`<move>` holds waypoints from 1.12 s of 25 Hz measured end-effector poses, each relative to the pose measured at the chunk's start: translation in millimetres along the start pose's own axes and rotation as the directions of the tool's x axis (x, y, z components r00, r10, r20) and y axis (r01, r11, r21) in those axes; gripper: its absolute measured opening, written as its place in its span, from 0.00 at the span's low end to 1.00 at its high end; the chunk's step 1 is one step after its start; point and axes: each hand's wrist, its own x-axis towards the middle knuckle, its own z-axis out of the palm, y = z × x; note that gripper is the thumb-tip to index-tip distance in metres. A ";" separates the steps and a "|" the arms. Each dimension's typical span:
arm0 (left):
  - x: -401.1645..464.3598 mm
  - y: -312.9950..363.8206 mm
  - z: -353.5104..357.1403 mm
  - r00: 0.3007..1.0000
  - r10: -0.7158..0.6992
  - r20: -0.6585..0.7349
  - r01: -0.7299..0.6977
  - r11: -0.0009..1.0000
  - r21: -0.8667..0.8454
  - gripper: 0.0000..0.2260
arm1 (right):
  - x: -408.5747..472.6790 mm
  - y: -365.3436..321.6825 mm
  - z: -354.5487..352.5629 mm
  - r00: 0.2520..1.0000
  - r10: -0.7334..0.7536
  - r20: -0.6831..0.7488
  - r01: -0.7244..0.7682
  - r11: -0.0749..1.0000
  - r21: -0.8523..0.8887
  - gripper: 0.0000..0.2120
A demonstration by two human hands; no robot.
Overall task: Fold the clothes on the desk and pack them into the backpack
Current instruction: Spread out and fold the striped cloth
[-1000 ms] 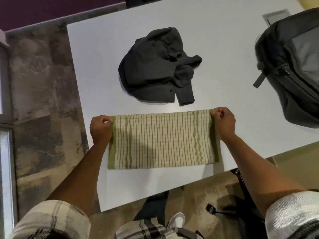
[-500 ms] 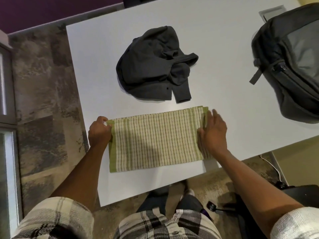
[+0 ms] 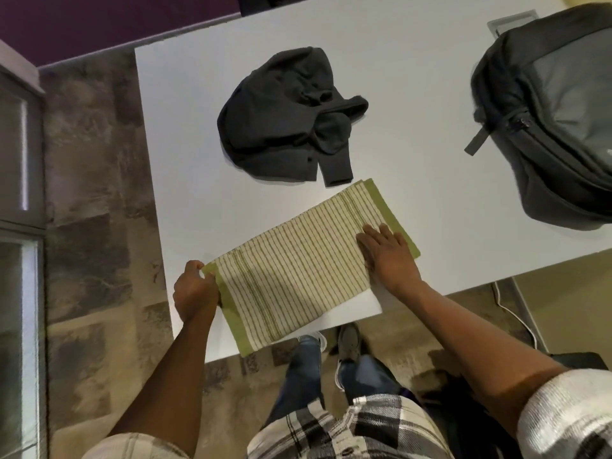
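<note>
Left hand (image 3: 195, 291) pinches our cloth's (image 3: 308, 266) near-edge end; right hand (image 3: 387, 253) lies flat; backpack (image 3: 546, 127) cut off, no writing legible.

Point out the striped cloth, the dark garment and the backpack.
striped cloth (image 3: 298, 279), head view, middle of its top layer.
dark garment (image 3: 275, 127), head view, main bunched body.
backpack (image 3: 543, 150), head view, dark side panel by the zipper.

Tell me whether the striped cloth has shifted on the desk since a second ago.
Yes. The striped cloth has turned: its right end swung toward the dark garment, its left end now overhanging the desk edge.
</note>
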 end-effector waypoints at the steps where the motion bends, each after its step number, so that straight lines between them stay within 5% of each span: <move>1: -9.8 -1.2 3.1 1.000 -0.022 -0.010 0.022 1.000 -0.011 0.07 | 1.3 2.5 -2.4 1.000 -0.001 0.001 0.001 1.000 -0.008 0.23; 4: -37.2 -9.7 7.4 0.999 -0.052 -0.007 0.052 0.999 -0.008 0.06 | -3.9 0.7 -4.6 0.994 -0.060 -0.087 0.060 0.998 -0.004 0.16; 8: -56.5 -19.1 1.5 0.992 -0.103 0.075 0.103 0.995 0.013 0.07 | -45.2 -28.6 -5.2 0.983 -0.081 -0.168 0.116 0.971 0.210 0.06; 14: -62.8 -23.5 -4.4 0.967 -0.130 0.219 0.115 0.990 0.083 0.12 | -129.8 -91.1 57.8 0.979 0.004 0.204 -0.136 0.756 0.641 0.05; 16: -59.2 -29.8 -5.4 0.963 -0.098 0.253 0.085 0.994 0.061 0.11 | -150.1 -116.7 85.0 0.933 0.150 0.326 -0.346 0.625 0.700 0.06; 18: -53.3 -35.4 -7.4 0.958 -0.067 0.278 0.057 0.997 0.045 0.12 | -158.7 -144.8 107.0 0.855 0.264 0.446 -0.517 0.387 0.763 0.13; 20: -49.0 -38.4 -10.0 0.953 -0.043 0.298 0.028 0.998 0.055 0.10 | -156.0 -170.5 117.8 0.787 0.307 0.535 -0.591 0.126 0.797 0.24; 22: -48.0 -39.9 -13.8 0.949 -0.016 0.315 -0.002 0.998 0.058 0.09 | -148.2 -189.0 123.8 0.754 0.324 0.572 -0.591 -0.046 0.805 0.23; 28: -41.2 -50.2 -17.6 0.923 0.112 0.369 -0.145 0.987 0.063 0.11 | -144.0 -221.5 134.0 0.712 0.392 0.583 -0.540 -0.226 0.811 0.15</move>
